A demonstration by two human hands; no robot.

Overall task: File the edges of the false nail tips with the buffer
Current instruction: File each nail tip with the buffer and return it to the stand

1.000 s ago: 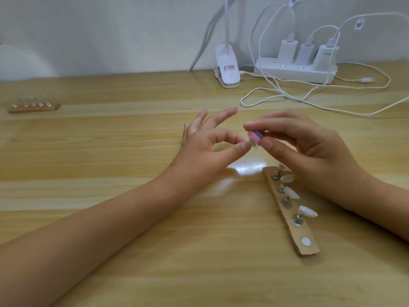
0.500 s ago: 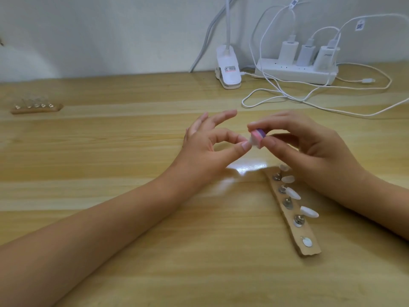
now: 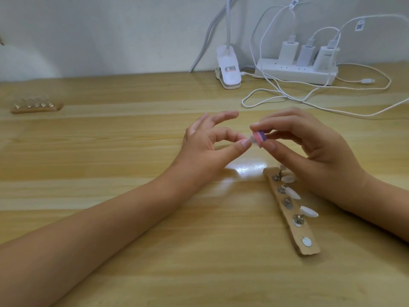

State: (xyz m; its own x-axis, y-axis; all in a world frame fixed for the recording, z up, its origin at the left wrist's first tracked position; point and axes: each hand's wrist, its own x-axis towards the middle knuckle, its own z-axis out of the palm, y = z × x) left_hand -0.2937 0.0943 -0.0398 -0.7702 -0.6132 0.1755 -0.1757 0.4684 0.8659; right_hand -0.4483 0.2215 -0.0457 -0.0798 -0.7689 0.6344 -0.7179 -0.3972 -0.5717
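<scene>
Two pinches meet; left hand (image 3: 205,147) grips a nail tip (image 3: 319,141) jutting rightward; right hand (image 3: 316,149) grips the buffer (image 3: 326,138), touching its edge.

Wood, card, metal, plastic
We see a smooth, faintly glossy wooden table (image 3: 132,196), a matt brown cardboard strip (image 3: 309,251) with shiny metal studs (image 3: 298,219), glossy white plastic false nail tips (image 3: 308,211), a matt pink-and-purple buffer (image 3: 325,138) and a smooth white plastic power strip (image 3: 294,73).

Nail tip (image 3: 318,141) mostly hidden btwn left hand (image 3: 205,149) pinch & buffer (image 3: 325,137).
</scene>
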